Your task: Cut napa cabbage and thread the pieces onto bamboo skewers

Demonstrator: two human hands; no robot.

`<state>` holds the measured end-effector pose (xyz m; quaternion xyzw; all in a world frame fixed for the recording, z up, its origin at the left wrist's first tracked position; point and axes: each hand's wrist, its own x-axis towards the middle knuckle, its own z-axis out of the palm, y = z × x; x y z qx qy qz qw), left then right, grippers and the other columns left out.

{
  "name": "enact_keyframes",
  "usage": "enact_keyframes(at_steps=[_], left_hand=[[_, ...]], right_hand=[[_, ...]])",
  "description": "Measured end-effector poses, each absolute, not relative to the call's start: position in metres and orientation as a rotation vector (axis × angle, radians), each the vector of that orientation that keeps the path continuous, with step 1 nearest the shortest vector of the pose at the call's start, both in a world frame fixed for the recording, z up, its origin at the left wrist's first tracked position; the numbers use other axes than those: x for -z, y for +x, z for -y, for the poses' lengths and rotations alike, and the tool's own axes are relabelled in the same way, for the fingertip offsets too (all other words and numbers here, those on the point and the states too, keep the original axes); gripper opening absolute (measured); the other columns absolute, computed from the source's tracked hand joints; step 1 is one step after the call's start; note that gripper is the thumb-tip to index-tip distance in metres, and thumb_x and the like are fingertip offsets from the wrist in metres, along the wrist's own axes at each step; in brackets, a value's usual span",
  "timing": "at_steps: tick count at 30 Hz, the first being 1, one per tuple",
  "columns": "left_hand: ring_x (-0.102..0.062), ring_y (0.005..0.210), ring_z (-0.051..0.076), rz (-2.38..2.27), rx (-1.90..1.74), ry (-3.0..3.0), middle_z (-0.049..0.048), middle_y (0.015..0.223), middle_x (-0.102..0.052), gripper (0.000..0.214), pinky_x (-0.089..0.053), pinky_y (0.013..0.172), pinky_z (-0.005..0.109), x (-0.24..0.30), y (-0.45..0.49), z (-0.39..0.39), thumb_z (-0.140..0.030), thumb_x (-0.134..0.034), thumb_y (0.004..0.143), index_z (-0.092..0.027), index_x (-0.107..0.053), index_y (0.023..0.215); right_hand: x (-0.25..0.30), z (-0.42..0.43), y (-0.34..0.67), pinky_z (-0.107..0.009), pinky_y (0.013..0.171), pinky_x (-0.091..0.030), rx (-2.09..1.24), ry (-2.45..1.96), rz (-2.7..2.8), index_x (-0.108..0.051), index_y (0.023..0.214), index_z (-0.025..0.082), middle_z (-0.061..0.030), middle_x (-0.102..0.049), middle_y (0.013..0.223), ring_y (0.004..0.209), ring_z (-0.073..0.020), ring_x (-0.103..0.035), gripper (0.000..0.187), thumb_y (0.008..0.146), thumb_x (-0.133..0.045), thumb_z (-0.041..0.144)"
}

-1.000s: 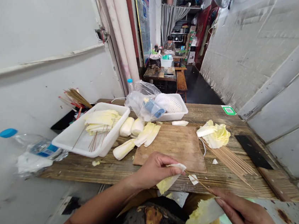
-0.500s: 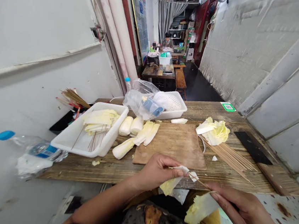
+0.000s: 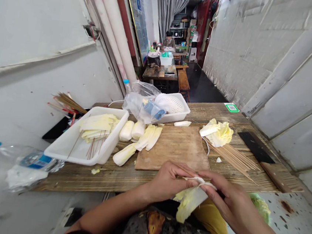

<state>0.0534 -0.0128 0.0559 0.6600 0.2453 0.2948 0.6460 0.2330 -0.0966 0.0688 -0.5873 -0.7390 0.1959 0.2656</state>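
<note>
Over the near edge of the table both hands meet, pinching pieces of napa cabbage leaf [image 3: 191, 201] that hang down between them. My left hand [image 3: 166, 181] is closed around the white stem ends on the left. My right hand [image 3: 227, 197] is closed on the stem of a leaf piece, its fingertips almost touching the left ones. The thin skewer between the hands is hidden by fingers and leaf. Beyond them lie a wooden cutting board [image 3: 175, 148], a bundle of bamboo skewers [image 3: 232, 156] and a pile of loose cabbage leaves [image 3: 218, 133].
A white tray [image 3: 57, 150] at left holds skewered cabbage strips. Cut cabbage pieces [image 3: 124, 154] lie beside the board. A cleaver [image 3: 257, 147] rests at right. A plastic bag [image 3: 137, 105] and another white tray [image 3: 182, 114] stand behind. A person [image 3: 169, 40] sits far back.
My right hand has moved left and up to meet the left hand, bringing its leaf piece against the others. The bare stretch of skewer between the hands is covered now. The view has shifted slightly.
</note>
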Motion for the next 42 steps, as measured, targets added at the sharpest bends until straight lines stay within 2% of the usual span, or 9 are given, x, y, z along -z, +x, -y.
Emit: enact_keyframes(at_steps=[4, 8, 12, 17, 21, 29, 33, 39, 42], left_hand=[[-0.064, 0.093, 0.022, -0.589, -0.643, 1.461, 0.0089, 0.099, -0.071, 0.027, -0.049, 0.084, 0.031, -0.047, 0.054, 0.007, -0.032, -0.068, 0.075, -0.016, -0.072, 0.097], [-0.058, 0.107, 0.024, -0.612, -0.644, 1.294, 0.0124, 0.12, -0.061, 0.062, -0.046, 0.09, 0.034, -0.026, 0.055, -0.008, -0.039, -0.073, 0.069, -0.016, -0.055, 0.124], [-0.059, 0.102, 0.024, -0.674, -0.611, 1.306, 0.0148, 0.118, -0.062, 0.082, -0.046, 0.088, 0.034, -0.005, 0.058, -0.015, -0.034, -0.082, 0.057, -0.012, -0.049, 0.129], [-0.061, 0.098, 0.024, -0.623, -0.609, 1.339, 0.0112, 0.105, -0.067, 0.051, -0.045, 0.088, 0.033, 0.01, 0.064, -0.01, -0.044, -0.07, 0.071, -0.012, -0.063, 0.11], [-0.063, 0.089, 0.023, -0.68, -0.564, 1.438, 0.0106, 0.097, -0.07, 0.044, -0.047, 0.081, 0.032, 0.02, 0.066, -0.014, -0.046, -0.067, 0.072, -0.01, -0.068, 0.098], [-0.066, 0.088, 0.021, -0.991, -0.582, 2.087, 0.0089, 0.102, -0.07, 0.031, -0.051, 0.081, 0.034, 0.048, 0.102, -0.085, -0.029, -0.053, 0.082, -0.015, -0.067, 0.105], [-0.058, 0.108, 0.025, -0.983, -0.579, 2.354, 0.0148, 0.121, -0.06, 0.039, -0.043, 0.095, 0.041, 0.055, 0.154, -0.134, -0.023, -0.049, 0.084, -0.011, -0.057, 0.12], [-0.031, 0.134, 0.023, -0.497, -0.329, 2.749, 0.0044, 0.143, -0.041, 0.035, -0.02, 0.111, 0.044, 0.06, 0.21, -0.191, -0.01, -0.049, 0.083, -0.024, -0.061, 0.113], [-0.029, 0.135, 0.024, -0.044, -0.117, 3.009, 0.0076, 0.143, -0.04, 0.034, -0.018, 0.11, 0.048, 0.063, 0.217, -0.214, -0.011, -0.049, 0.085, -0.023, -0.059, 0.115]], right_hand=[[-0.064, 0.09, 0.237, -0.026, 0.083, -0.052, -0.442, -1.524, 1.929, -0.056, 0.119, 0.026, -0.0012, -0.068, 0.113, 0.097, -0.0155, -0.066, 0.029, 0.092, -0.045, 0.029], [-0.053, 0.077, 0.25, -0.027, 0.079, -0.054, -0.399, -1.584, 1.565, -0.066, 0.105, 0.02, -0.004, -0.072, 0.102, 0.09, -0.0181, -0.068, 0.026, 0.088, -0.051, 0.033], [-0.042, 0.074, 0.257, -0.03, 0.075, -0.057, -0.385, -1.575, 1.401, -0.069, 0.101, 0.017, -0.0053, -0.073, 0.099, 0.086, -0.0203, -0.069, 0.032, 0.085, -0.053, 0.041], [-0.029, 0.081, 0.257, -0.032, 0.079, -0.056, -0.333, -1.541, 1.401, -0.068, 0.106, 0.021, -0.0043, -0.071, 0.105, 0.09, -0.0211, -0.068, 0.031, 0.083, -0.057, 0.039], [-0.014, 0.092, 0.261, -0.031, 0.082, -0.056, -0.256, -1.497, 1.443, -0.069, 0.106, 0.024, -0.0025, -0.071, 0.104, 0.089, -0.0203, -0.069, 0.027, 0.081, -0.06, 0.029], [0.037, 0.135, 0.283, -0.024, 0.076, -0.056, -0.023, -1.68, 1.346, -0.067, 0.105, 0.02, -0.0042, -0.073, 0.098, 0.082, -0.0188, -0.07, 0.025, 0.082, -0.06, 0.027], [0.056, 0.14, 0.292, -0.023, 0.078, -0.056, -0.102, -1.674, 1.222, -0.068, 0.101, 0.02, -0.0034, -0.074, 0.096, 0.081, -0.0187, -0.07, 0.023, 0.082, -0.059, 0.03], [0.061, 0.139, 0.31, -0.017, 0.073, -0.055, -0.099, -1.61, 1.3, -0.069, 0.1, 0.018, -0.003, -0.074, 0.094, 0.078, -0.0161, -0.071, 0.022, 0.08, -0.062, 0.023], [0.062, 0.14, 0.311, -0.016, 0.072, -0.055, -0.114, -1.61, 1.226, -0.069, 0.1, 0.021, -0.0018, -0.074, 0.093, 0.077, -0.0154, -0.071, 0.022, 0.08, -0.061, 0.025]])
